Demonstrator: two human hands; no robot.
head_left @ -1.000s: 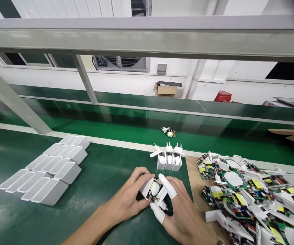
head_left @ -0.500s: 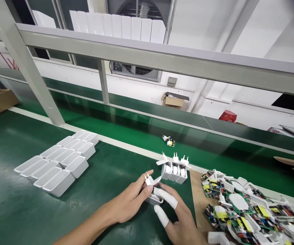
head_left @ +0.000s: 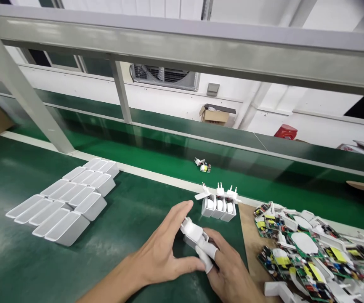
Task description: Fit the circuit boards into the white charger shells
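My left hand (head_left: 163,252) and my right hand (head_left: 229,269) meet low in the middle of the view around a white charger housing (head_left: 192,233). The left fingers press on its near side and top. The right hand, with white finger cots on two fingers, grips it from the right. Just behind stand three white housings with plug pins up (head_left: 219,206). A pile of green circuit boards and white plug parts (head_left: 314,256) lies at the right on a brown board.
Rows of empty white housings (head_left: 65,202) lie on the green mat at the left. A small loose charger part (head_left: 202,166) sits on the green conveyor belt behind. A grey metal frame (head_left: 182,46) crosses overhead, with a slanted post at the left.
The plug pins that stood up between my fingers are turned down out of sight, and both hands have closed more tightly around the white housing. The view has shifted slightly.
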